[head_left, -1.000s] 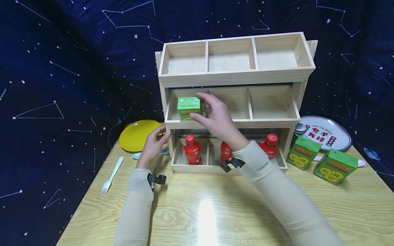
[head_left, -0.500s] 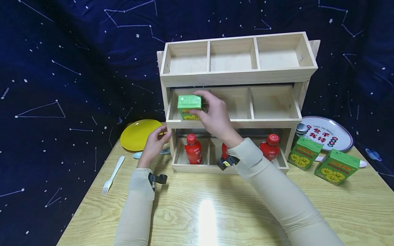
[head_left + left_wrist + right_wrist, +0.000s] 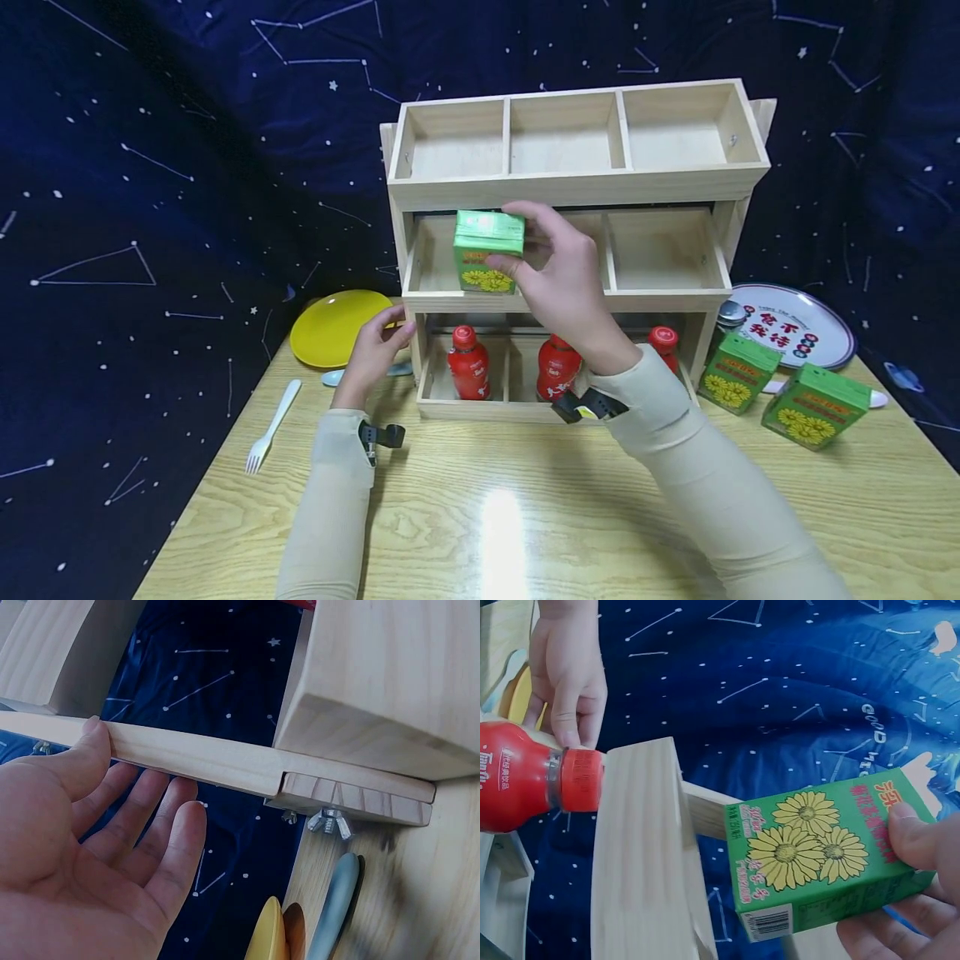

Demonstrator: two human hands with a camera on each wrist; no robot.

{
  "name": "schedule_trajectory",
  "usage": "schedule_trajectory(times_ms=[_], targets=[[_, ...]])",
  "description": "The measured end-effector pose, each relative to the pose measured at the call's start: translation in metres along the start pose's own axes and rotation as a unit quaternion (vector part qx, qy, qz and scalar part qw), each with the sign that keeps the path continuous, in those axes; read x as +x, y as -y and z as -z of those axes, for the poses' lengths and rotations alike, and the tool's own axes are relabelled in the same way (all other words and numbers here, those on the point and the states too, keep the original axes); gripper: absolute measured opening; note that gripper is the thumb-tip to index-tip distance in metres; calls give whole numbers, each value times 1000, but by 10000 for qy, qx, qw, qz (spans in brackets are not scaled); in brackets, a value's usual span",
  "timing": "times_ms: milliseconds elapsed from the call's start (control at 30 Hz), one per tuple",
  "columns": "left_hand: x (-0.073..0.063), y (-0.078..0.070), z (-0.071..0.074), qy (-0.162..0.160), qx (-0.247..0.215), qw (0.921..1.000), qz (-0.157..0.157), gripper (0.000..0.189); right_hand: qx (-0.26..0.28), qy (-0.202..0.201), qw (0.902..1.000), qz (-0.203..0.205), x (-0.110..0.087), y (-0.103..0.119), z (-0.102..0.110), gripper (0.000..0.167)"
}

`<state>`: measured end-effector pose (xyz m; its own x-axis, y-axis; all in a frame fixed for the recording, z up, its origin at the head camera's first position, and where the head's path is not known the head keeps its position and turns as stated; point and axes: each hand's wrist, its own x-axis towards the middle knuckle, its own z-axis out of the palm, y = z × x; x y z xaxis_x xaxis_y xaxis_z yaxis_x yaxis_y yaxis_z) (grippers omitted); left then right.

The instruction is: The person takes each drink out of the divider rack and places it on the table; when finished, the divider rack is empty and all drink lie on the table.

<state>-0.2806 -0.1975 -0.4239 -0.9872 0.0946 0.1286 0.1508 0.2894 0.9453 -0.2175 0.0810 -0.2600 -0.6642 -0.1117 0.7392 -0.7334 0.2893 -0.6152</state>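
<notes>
My right hand (image 3: pixel 566 271) grips a green drink carton (image 3: pixel 489 254) with yellow flowers, thumb on its front. In the head view the carton is upright before the middle tier's left and centre compartments. The right wrist view shows the carton (image 3: pixel 817 855) above and apart from the wooden edge. At the left side of the three-tier wooden rack (image 3: pixel 577 187), my left hand (image 3: pixel 375 350) holds the side post (image 3: pixel 195 754), thumb on one face and fingers behind it. Red bottles stand in the lowest tier: one at left (image 3: pixel 469 367), one in the centre (image 3: pixel 558 371), one at right (image 3: pixel 664 343), partly hidden by my arm.
Two more green cartons, one nearer the rack (image 3: pixel 738 372) and one further right (image 3: pixel 816 407), stand on the table (image 3: pixel 420 500). A white plate (image 3: pixel 802 325) leans behind them beside a metal-topped jar (image 3: pixel 731 315). A yellow plate (image 3: pixel 337 329), a fork (image 3: pixel 272 429) and a pale blue utensil (image 3: pixel 333 378) lie left.
My right hand has lifted the carton from the middle tier's left compartment and brought it rightward and nearer. My left hand has stayed at the rack's side post.
</notes>
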Motion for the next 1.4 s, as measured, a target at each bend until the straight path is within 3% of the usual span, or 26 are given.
schedule_trajectory(times_ms=[233,533,900,1167,1400], targets=[[-1,-1,-1,-59,29,10000,-68,51,92,-43,9988,-485,-20,8,34,52],[-2,-2,-1,-96,73,9999,7,51,-650,-82,9943,-837,-52,12,90,53],[-3,-1,0,-144,36,9999,-46,50,-1559,-184,9794,-1271,-99,2,157,60],[-2,-1,1,-139,31,9999,-66,51,-2498,-169,9510,-1817,-134,-18,198,57],[-2,-1,1,-126,-24,9998,-131,50,-2810,-419,9341,-2162,-161,-34,231,51]])
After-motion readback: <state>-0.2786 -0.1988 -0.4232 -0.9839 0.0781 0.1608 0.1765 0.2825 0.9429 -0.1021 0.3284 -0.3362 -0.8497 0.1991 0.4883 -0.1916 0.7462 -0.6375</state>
